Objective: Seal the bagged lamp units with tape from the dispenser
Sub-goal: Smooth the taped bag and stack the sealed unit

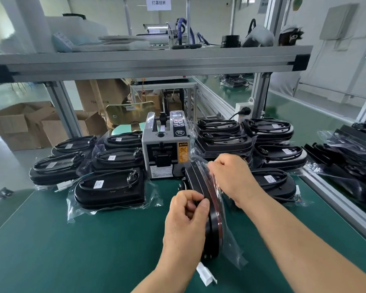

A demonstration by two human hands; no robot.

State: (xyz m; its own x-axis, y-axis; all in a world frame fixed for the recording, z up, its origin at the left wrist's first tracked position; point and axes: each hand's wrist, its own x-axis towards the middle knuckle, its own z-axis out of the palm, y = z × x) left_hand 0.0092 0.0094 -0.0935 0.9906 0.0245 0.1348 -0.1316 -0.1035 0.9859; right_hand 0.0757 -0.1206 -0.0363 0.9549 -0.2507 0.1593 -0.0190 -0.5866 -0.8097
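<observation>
A black lamp unit point(214, 227) in a clear plastic bag stands on its edge on the green mat, just in front of the grey tape dispenser point(165, 149). My left hand point(187, 214) grips the unit's near rim, thumb and fingers curled over it. My right hand point(230, 178) pinches the bag's loose plastic at the top of the unit, close to the dispenser's outlet. A white connector point(205, 272) hangs from the unit at the mat. I cannot make out any tape on my fingers.
Several bagged lamp units lie left of the dispenser, the nearest point(110, 188) close to my left hand. More are stacked to the right point(280, 154). An aluminium rail point(334, 194) borders the mat point(72, 250) on the right. Cardboard boxes point(23, 123) stand beyond the left edge.
</observation>
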